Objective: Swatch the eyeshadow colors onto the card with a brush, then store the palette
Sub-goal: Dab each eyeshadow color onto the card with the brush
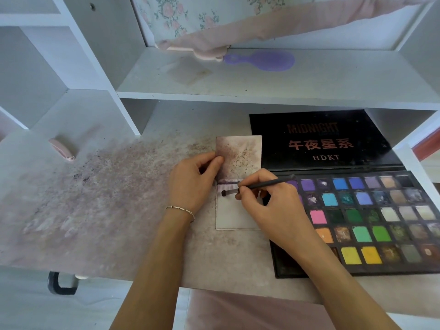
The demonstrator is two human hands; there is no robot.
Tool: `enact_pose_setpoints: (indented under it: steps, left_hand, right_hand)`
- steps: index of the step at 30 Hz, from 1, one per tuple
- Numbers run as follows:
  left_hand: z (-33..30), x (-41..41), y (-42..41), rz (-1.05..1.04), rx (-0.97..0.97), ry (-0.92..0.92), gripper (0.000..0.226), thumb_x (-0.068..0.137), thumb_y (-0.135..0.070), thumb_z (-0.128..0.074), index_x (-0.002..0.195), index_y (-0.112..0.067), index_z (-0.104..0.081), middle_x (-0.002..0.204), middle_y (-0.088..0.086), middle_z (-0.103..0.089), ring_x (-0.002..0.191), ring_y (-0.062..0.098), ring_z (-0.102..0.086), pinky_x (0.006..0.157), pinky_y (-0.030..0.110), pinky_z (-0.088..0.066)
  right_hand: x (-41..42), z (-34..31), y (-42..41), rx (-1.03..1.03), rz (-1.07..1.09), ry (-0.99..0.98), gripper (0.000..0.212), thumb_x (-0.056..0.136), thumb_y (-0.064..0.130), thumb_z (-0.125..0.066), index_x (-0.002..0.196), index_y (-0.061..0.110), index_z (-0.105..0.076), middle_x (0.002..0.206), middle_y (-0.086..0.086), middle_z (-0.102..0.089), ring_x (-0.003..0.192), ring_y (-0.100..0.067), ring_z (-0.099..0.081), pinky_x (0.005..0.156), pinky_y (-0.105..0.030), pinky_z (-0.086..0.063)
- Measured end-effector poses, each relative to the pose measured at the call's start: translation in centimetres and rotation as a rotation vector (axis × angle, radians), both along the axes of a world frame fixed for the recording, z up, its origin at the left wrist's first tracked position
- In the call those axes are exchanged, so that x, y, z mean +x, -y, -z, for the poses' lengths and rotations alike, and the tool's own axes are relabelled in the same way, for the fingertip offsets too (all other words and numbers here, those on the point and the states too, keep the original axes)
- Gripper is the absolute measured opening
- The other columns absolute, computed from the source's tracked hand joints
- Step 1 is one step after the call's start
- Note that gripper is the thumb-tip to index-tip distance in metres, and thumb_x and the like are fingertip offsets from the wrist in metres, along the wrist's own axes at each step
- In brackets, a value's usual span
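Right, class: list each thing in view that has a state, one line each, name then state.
Eyeshadow palette: open, lid flat on the desk.
Card: folded open, upper flap stained, lower flap mostly bare.
Brush: tip on the card.
Left hand: pinching the upper flap.
Right hand: gripping the brush.

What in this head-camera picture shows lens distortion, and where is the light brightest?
Head view: wide-angle bend curves the shelf edge and splays the palette; light is brightest at the upper right; the hands cast only soft shadows on the card; far corners look slightly soft.
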State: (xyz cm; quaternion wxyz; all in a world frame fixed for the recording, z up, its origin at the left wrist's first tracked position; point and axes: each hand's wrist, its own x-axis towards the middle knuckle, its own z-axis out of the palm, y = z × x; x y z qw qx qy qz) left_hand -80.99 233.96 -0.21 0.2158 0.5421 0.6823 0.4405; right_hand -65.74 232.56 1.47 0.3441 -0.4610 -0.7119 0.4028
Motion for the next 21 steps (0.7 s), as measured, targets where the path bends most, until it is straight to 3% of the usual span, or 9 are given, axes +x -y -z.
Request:
enact_pose_setpoints:
  steps: [6,18,21]
  left_hand:
    - [0.15,-0.05,0.05,-0.003,0.004,0.018,0.015,0.088,-0.022,-0.06,0.09,-0.015,-0.073,0.082,0.011,-0.072,0.081,0.027,-0.066,0.076,0.047,-0.053]
    - [0.06,0.03,0.1,-0.008,-0.02,0.031,0.015,0.088,-0.021,-0.059,0.09,-0.017,-0.073,0.078,0.006,-0.071,0.08,0.025,-0.066,0.076,0.044,-0.053]
    - [0.05,0.05,0.06,-0.017,-0.023,0.027,0.014,0.088,-0.022,-0.06,0.088,-0.019,-0.073,0.078,0.007,-0.071,0.08,0.024,-0.066,0.076,0.043,-0.053]
  right_hand:
    - [0.02,0.13,-0.04,-0.017,0.003,0.003,0.019,0.084,0.015,-0.057,0.075,0.03,-0.052,0.076,0.005,-0.067,0.072,0.001,-0.056,0.06,-0.007,-0.041]
    - [0.01,0.29,-0.1,0.019,0.002,-0.008,0.014,0.085,0.013,-0.057,0.081,0.026,-0.055,0.078,0.006,-0.065,0.075,0.001,-0.056,0.063,-0.007,-0.042]
    - [0.15,0.21,-0.2,0.08,0.053,-0.084,0.018,0.086,0.009,-0.056,0.084,0.027,-0.056,0.078,0.01,-0.063,0.077,-0.002,-0.059,0.064,-0.014,-0.047]
